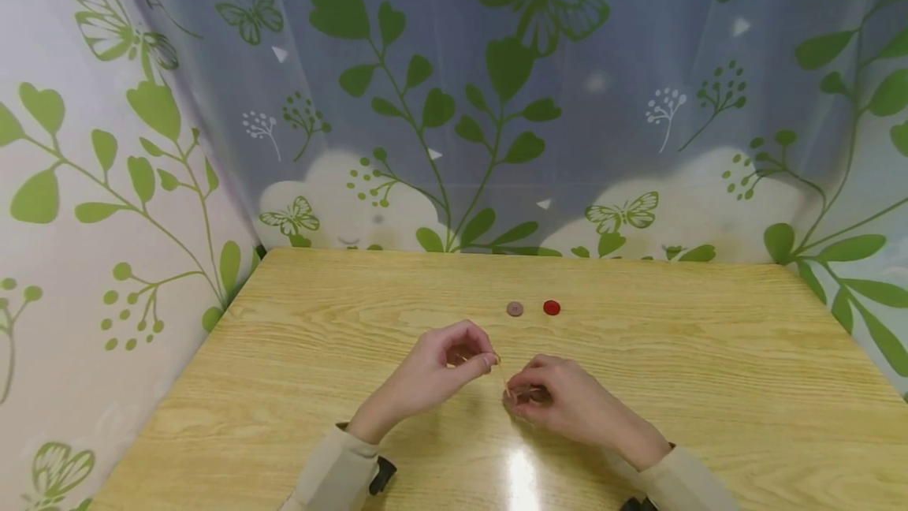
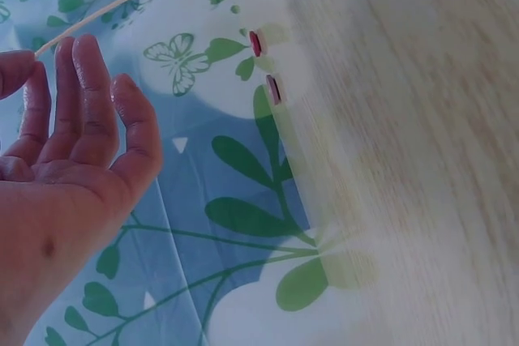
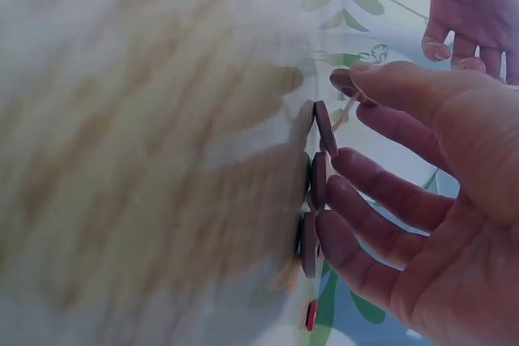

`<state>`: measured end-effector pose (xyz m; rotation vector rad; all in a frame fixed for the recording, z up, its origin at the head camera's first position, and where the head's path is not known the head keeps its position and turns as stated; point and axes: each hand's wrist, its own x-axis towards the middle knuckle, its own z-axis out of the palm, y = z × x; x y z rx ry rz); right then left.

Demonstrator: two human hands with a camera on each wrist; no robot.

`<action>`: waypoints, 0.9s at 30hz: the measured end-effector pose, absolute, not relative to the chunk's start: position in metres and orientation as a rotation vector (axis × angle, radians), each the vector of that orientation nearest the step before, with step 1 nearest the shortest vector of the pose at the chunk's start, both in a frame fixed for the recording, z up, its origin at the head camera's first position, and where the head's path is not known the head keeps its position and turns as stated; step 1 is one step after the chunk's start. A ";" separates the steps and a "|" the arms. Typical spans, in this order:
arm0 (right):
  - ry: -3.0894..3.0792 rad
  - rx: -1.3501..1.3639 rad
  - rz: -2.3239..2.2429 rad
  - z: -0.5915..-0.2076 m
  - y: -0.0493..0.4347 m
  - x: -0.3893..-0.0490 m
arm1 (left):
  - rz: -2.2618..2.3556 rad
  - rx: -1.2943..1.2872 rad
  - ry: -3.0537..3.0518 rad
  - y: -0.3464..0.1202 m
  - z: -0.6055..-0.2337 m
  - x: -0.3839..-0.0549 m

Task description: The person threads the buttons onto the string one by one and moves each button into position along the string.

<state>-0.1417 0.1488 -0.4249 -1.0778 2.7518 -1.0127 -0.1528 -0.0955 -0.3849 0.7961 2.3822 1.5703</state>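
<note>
Tan, thin cord point(image 2: 117, 4) ran straight from the left hand point(image 1: 440, 361), whose thumb and forefinger pinched its end while the other fingers stood apart, to the right hand point(image 1: 560, 397), whose thumb and forefinger were clamped on a brown button point(image 3: 342, 80). Its remaining fingers were loosely bent beside a row of flat, round-edged brown discs point(image 3: 318, 180) close to the tabletop point(image 1: 319, 298); whether they touched these, I could not tell. A narrow gap separated the hands. Beyond them lay a mauve button point(image 1: 515, 308) and, just beside it, a glossy red button point(image 1: 551, 307), with a band of grained, wood-look surface between this pair and the straight far edge. Wider stretches of tabletop flanked both beige sleeves point(image 1: 333, 468). Softly creased, leaf-printed fabric point(image 1: 617, 117) hung along that far edge.
</note>
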 end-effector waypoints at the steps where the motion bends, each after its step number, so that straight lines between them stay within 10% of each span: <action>1: 2.757 -1.090 -0.999 -0.425 0.148 -0.142 | 1.567 0.793 2.377 -0.095 -0.385 -0.153; 27: 2.961 -0.912 -0.742 -0.426 0.133 -0.142 | 1.488 0.770 2.406 -0.103 -0.392 -0.157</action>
